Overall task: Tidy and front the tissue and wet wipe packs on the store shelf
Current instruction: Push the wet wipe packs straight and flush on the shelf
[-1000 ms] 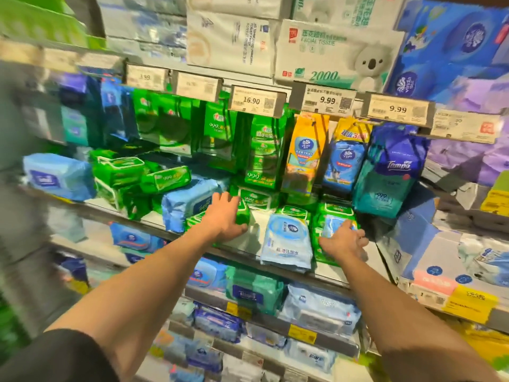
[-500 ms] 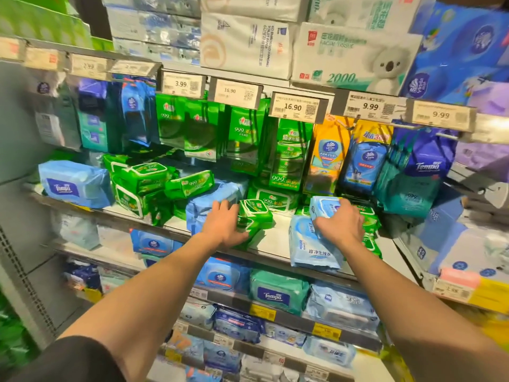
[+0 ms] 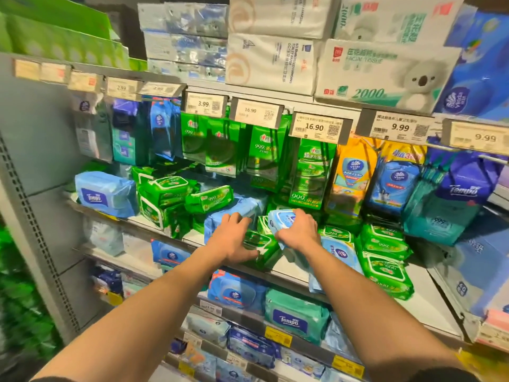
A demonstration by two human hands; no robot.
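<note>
My left hand (image 3: pixel 232 238) grips a green wet wipe pack (image 3: pixel 261 248) near the front edge of the middle shelf (image 3: pixel 292 274). My right hand (image 3: pixel 298 230) holds a light blue wipe pack (image 3: pixel 279 217) lifted just above the green one, close beside my left hand. A larger blue pack (image 3: pixel 234 213) lies behind my left hand. More green packs (image 3: pixel 384 253) lie stacked to the right, beside a pale blue pack (image 3: pixel 340 252). Loose green packs (image 3: pixel 165 197) are piled on the left, next to a blue Tempo pack (image 3: pixel 103 194).
Green and blue sachets (image 3: pixel 264 153) hang from hooks behind price tags (image 3: pixel 319 128). Big tissue bales (image 3: pixel 380 70) fill the top shelf. Lower shelves hold blue and teal Tempo packs (image 3: pixel 296 317). A grey upright (image 3: pixel 30 216) bounds the left side.
My right hand lifted the light blue pack off the right side of the shelf and carried it left, up to my left hand. The left hand stayed on the green pack. The view shifted left.
</note>
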